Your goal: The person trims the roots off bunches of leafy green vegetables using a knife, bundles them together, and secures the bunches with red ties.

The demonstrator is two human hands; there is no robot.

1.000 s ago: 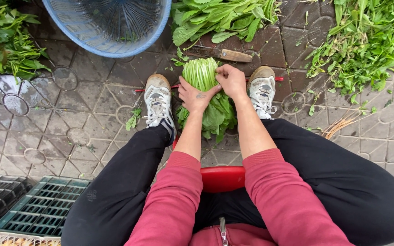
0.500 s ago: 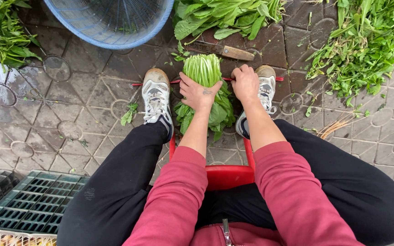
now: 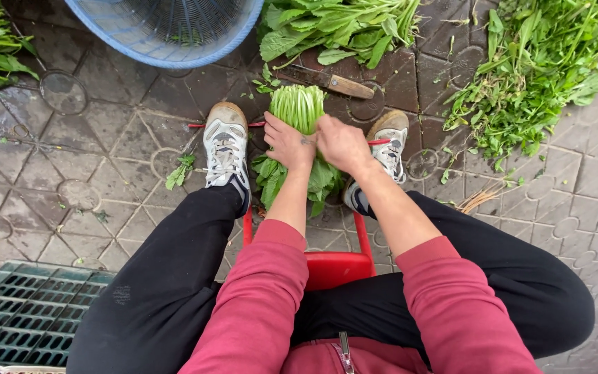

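Gripping bundle of greens [image 3: 300,114] | left hand [image 3: 286,144] closed around stems | right hand [image 3: 340,142] pinching red tie [image 3: 379,142] against bundle

Both hands [image 3: 316,142] are hemmed in by a grey sneaker [image 3: 225,147] on either side. Just beyond them lies a wooden-handled knife [image 3: 333,83], then heaped leafy greens [image 3: 333,31] and a blue plastic basket [image 3: 167,31]. Bare wet paving [image 3: 91,159] opens leftward.

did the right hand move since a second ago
Yes. The right hand has shifted left, off the right shoe and onto the bundle of greens, close beside the left hand.
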